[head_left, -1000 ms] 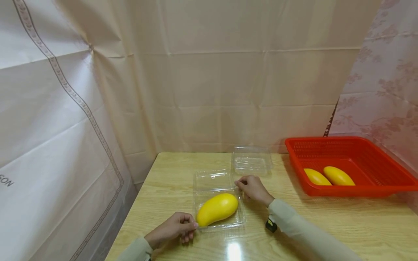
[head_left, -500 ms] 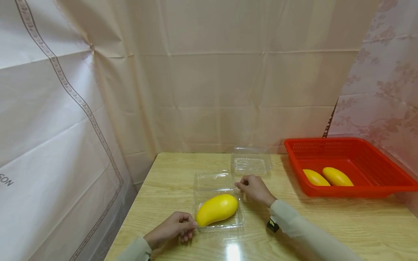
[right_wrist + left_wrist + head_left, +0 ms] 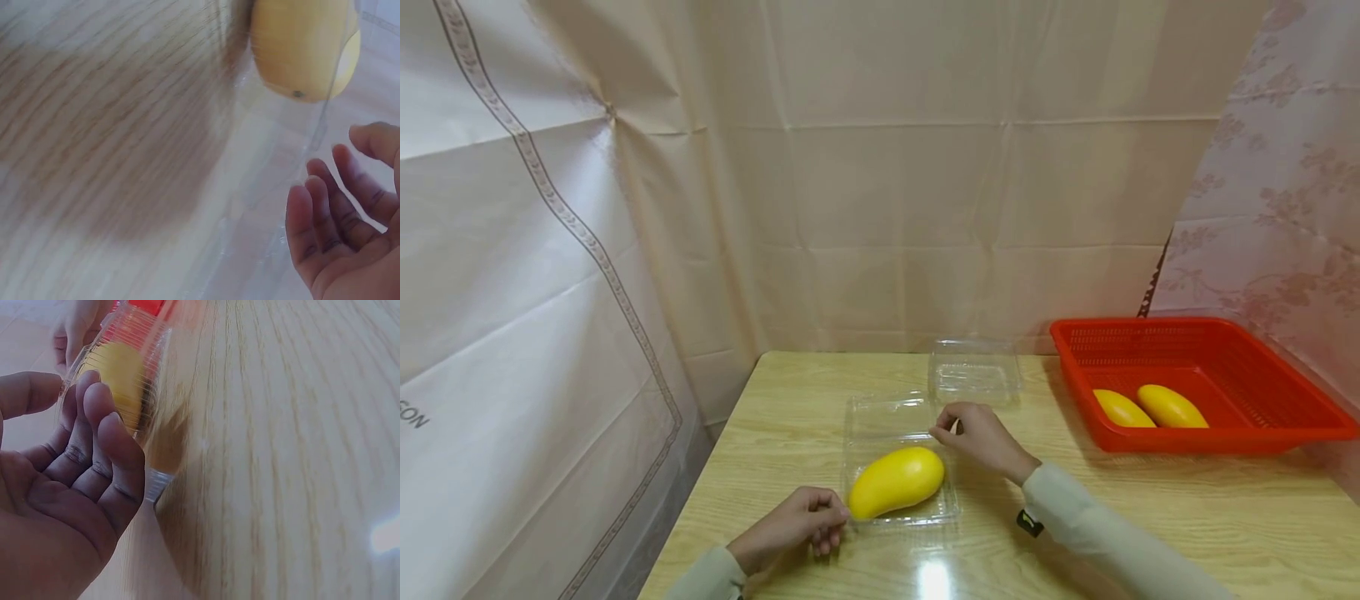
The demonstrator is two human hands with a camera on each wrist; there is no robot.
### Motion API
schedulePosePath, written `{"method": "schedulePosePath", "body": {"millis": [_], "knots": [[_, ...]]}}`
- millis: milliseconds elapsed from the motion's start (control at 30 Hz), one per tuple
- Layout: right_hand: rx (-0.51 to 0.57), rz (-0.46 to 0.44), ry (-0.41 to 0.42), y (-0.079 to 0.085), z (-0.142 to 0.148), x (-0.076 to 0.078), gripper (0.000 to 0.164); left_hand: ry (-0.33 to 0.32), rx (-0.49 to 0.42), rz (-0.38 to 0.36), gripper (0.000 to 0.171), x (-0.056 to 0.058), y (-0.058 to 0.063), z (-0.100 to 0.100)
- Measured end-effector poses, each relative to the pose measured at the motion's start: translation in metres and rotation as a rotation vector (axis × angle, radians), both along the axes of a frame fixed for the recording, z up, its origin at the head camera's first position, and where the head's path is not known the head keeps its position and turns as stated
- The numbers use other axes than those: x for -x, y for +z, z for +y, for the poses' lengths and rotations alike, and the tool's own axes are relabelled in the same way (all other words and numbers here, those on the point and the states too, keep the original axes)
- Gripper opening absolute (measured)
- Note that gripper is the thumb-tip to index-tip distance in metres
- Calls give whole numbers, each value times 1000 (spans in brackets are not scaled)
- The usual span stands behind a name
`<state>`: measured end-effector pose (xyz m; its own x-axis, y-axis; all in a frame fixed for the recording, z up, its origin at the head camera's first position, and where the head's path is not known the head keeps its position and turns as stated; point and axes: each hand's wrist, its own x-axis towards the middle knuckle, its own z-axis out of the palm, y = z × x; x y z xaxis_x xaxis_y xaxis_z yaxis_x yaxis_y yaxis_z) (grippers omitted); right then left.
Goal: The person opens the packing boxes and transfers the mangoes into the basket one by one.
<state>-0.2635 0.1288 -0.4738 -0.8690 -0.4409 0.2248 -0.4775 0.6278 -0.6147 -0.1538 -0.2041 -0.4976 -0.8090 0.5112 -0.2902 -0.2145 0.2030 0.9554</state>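
Note:
A yellow mango (image 3: 897,482) lies in the near half of a clear plastic clamshell container (image 3: 917,522), whose lid lies folded back on the far side. At the container's near-left corner, my left hand (image 3: 797,525) pinches the rim between thumb and index finger; the other fingers curl loosely below in the left wrist view. My right hand (image 3: 983,440) is over the right side, by the hinge. In the right wrist view its thumb (image 3: 377,140) stands apart from the loosely bent fingers, with nothing visible between them. The mango's stem end (image 3: 298,94) faces that camera.
A second clear plastic container (image 3: 973,375) stands at the back of the wooden table (image 3: 790,417). To the right is a red plastic basket (image 3: 1195,437) with two mangoes (image 3: 1172,407) inside. Cloth sheets (image 3: 887,183) hang behind and at both sides.
My right hand has shifted slightly left over the container's edge, and its thumb and index finger have parted. The left hand keeps its pinch at the corner; the mango lies as before.

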Motion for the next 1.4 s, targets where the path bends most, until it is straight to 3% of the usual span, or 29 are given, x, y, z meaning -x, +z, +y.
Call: {"method": "schedulePosePath", "body": {"millis": [467, 700, 1400], "knots": [[-9, 101, 195, 10, -12, -15, 11, -15, -10, 18, 31, 2, -1, -5], [-154, 104, 299, 18, -22, -28, 31, -21, -12, 26, 32, 2, -1, -7], [-400, 259, 379, 21, -35, -39, 60, -22, 0, 14, 33, 2, 0, -7]]}}
